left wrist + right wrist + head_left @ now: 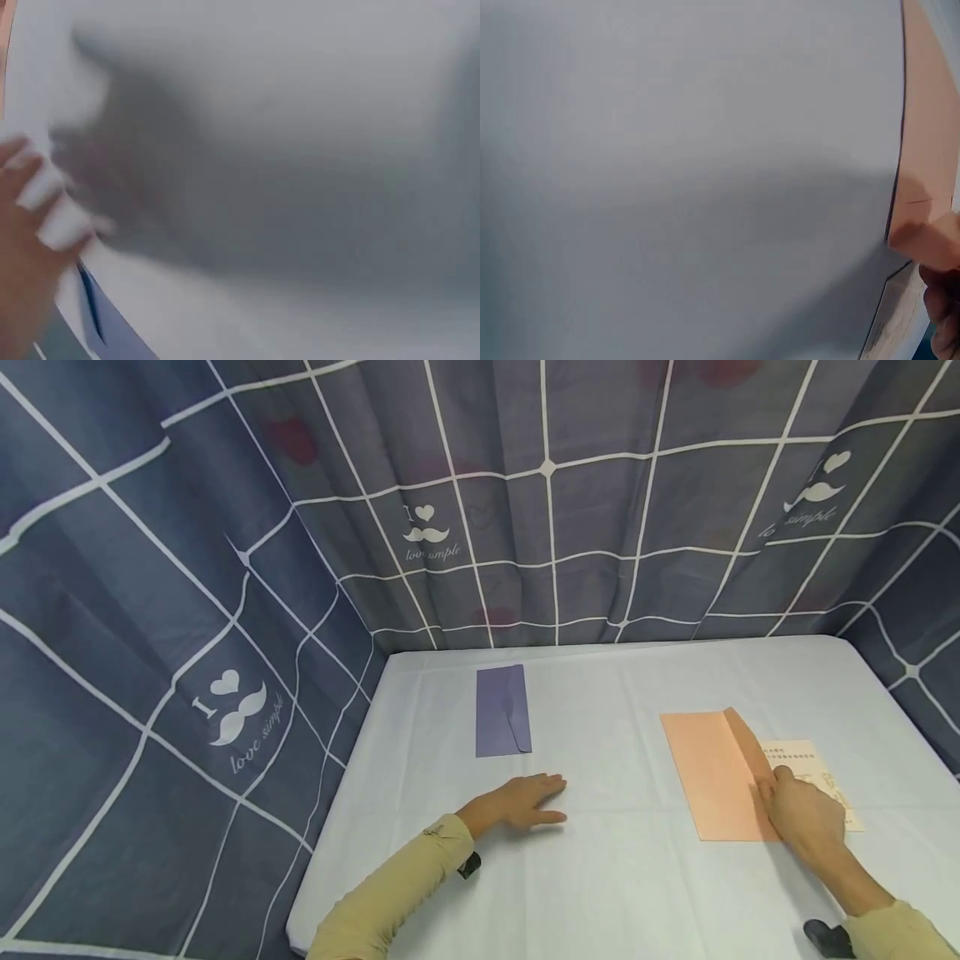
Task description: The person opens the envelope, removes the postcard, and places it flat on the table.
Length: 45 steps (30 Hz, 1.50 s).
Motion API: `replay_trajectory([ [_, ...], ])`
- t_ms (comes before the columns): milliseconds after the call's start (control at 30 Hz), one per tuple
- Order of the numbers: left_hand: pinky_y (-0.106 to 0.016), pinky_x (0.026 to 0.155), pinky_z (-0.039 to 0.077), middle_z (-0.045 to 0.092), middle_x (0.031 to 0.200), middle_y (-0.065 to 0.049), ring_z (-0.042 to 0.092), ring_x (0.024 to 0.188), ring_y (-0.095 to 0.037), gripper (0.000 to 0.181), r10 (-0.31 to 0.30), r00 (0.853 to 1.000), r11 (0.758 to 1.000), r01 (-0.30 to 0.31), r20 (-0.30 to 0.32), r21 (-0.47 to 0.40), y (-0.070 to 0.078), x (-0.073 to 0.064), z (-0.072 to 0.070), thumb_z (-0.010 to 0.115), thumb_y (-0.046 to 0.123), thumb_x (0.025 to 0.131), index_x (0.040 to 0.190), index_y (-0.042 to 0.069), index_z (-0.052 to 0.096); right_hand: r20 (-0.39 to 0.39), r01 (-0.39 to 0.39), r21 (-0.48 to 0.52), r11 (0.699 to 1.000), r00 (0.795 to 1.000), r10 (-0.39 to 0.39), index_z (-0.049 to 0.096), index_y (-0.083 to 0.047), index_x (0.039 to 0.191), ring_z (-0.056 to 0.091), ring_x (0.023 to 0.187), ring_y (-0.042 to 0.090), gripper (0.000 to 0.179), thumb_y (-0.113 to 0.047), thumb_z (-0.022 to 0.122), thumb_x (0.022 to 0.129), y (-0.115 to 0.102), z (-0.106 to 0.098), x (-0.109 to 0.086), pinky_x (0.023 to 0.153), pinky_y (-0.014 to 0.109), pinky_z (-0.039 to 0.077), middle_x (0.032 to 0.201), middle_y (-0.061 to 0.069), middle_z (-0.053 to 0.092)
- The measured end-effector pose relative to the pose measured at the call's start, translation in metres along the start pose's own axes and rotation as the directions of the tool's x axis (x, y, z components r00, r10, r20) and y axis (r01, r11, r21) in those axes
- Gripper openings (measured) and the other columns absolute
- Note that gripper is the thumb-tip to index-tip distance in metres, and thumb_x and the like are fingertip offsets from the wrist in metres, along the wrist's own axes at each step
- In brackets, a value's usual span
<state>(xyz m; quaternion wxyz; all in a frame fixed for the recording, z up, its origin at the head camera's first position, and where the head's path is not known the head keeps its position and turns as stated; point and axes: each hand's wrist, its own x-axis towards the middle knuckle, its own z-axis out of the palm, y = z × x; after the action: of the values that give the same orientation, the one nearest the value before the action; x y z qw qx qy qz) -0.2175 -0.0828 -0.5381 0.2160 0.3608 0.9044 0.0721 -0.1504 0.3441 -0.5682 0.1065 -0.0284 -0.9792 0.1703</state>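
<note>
On the right of the head view an orange envelope [708,781] lies on the white table, its flap [748,745] raised. My right hand [806,814] pinches that flap near its lower end. Partly under the hand and flap is a cream printed card [804,762]. In the right wrist view, the envelope [930,112] and the fingers [939,307] show at the right edge. My left hand [525,802] hovers over or rests on the table with fingers spread, holding nothing. A purple envelope [501,712] lies flat just beyond it; the left wrist view is blurred.
The white-covered table [600,893] spans the lower view. Dark grid-patterned curtains [510,527] enclose its back and sides. Black wrist devices [828,937] sit at the sleeves.
</note>
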Motion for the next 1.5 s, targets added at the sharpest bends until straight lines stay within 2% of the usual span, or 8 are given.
replay_trajectory([
  [100, -0.04, 0.11, 0.026, 0.031, 0.152, -0.007, 0.029, 0.138, -0.024, 0.064, -0.045, 0.987, 0.999, 0.048, -0.155, 0.017, -0.027, -0.002, -0.007, 0.042, 0.05, 0.099, 0.148, 0.009, 0.035, -0.078, 0.01, 0.034, 0.999, 0.997, -0.008, 0.05, 0.016, 0.109, 0.042, 0.037, 0.021, 0.045, -0.027, 0.052, 0.098, -0.006, 0.001, -0.004, 0.031, 0.036, 0.031, 0.059, 0.022, 0.054],
  [200, -0.049, 0.109, 0.025, 0.028, 0.153, -0.011, 0.025, 0.14, -0.029, 0.066, -0.243, 0.941, 0.969, 0.248, -0.235, -0.007, -0.057, -0.007, -0.011, 0.039, 0.05, 0.1, 0.149, 0.007, 0.032, -0.2, 0.073, 0.04, 0.997, 0.978, -0.063, 0.052, 0.014, 0.114, 0.047, 0.043, 0.029, 0.04, -0.02, 0.059, 0.094, -0.013, 0.002, -0.008, 0.036, 0.039, 0.035, 0.073, 0.029, 0.057],
  [300, -0.056, 0.108, 0.02, 0.02, 0.156, -0.012, 0.017, 0.142, -0.032, 0.073, -0.399, 0.9, 0.917, 0.397, -0.176, -0.047, -0.078, -0.014, -0.007, 0.034, 0.055, 0.099, 0.151, 0.006, 0.025, -0.268, 0.103, 0.039, 0.994, 0.959, -0.089, 0.053, 0.011, 0.116, 0.054, 0.06, 0.043, 0.035, -0.014, 0.061, 0.092, -0.019, 0.002, -0.012, 0.048, 0.049, 0.039, 0.087, 0.032, 0.058],
  [400, -0.059, 0.108, 0.016, 0.015, 0.157, -0.011, 0.013, 0.143, -0.032, 0.077, -0.432, 0.896, 0.902, 0.429, -0.102, -0.051, -0.082, -0.02, 0.0, 0.031, 0.059, 0.098, 0.152, 0.006, 0.02, -0.316, 0.136, 0.042, 0.99, 0.942, -0.116, 0.055, 0.008, 0.115, 0.054, 0.074, 0.05, 0.032, -0.011, 0.062, 0.09, -0.023, 0.003, -0.014, 0.057, 0.056, 0.039, 0.096, 0.033, 0.057],
  [700, -0.055, 0.108, 0.021, 0.021, 0.156, -0.01, 0.021, 0.141, -0.027, 0.074, -0.272, 0.956, 0.944, 0.287, -0.112, 0.16, -0.043, -0.03, 0.01, 0.032, 0.06, 0.097, 0.152, 0.01, 0.026, -0.378, 0.255, 0.051, 0.966, 0.9, -0.218, 0.06, 0.005, 0.107, 0.054, 0.064, 0.044, 0.027, -0.01, 0.064, 0.085, -0.027, 0.012, -0.014, 0.054, 0.052, 0.039, 0.088, 0.029, 0.059],
  [933, -0.052, 0.108, 0.024, 0.022, 0.156, -0.005, 0.021, 0.141, -0.024, 0.075, -0.099, 0.991, 0.932, 0.123, -0.087, 0.341, -0.001, -0.047, 0.03, 0.028, 0.063, 0.096, 0.152, 0.014, 0.025, -0.395, 0.312, 0.047, 0.949, 0.878, -0.27, 0.062, 0.005, 0.103, 0.056, 0.078, 0.046, 0.026, -0.01, 0.066, 0.082, -0.039, 0.019, -0.014, 0.061, 0.054, 0.04, 0.095, 0.025, 0.061],
  [1267, -0.046, 0.107, 0.028, 0.03, 0.153, -0.001, 0.03, 0.137, -0.019, 0.079, 0.064, 0.998, 0.864, -0.051, -0.009, 0.501, 0.069, -0.076, 0.055, 0.019, 0.071, 0.092, 0.15, 0.019, 0.032, -0.33, 0.448, 0.072, 0.891, 0.854, -0.403, 0.063, 0.002, 0.097, 0.058, 0.081, 0.041, 0.021, -0.011, 0.068, 0.081, -0.08, 0.045, -0.015, 0.065, 0.051, 0.045, 0.091, 0.018, 0.059],
  [1500, -0.046, 0.106, 0.03, 0.044, 0.143, 0.002, 0.039, 0.131, -0.016, 0.068, 0.103, 0.986, 0.924, -0.045, -0.133, 0.38, 0.047, -0.053, 0.038, 0.037, 0.062, 0.095, 0.144, 0.016, 0.043, -0.28, 0.542, 0.115, 0.833, 0.822, -0.496, 0.064, -0.003, 0.098, 0.058, 0.085, 0.036, 0.021, -0.021, 0.062, 0.09, -0.116, 0.076, -0.027, 0.07, 0.049, 0.046, 0.094, 0.014, 0.06],
])
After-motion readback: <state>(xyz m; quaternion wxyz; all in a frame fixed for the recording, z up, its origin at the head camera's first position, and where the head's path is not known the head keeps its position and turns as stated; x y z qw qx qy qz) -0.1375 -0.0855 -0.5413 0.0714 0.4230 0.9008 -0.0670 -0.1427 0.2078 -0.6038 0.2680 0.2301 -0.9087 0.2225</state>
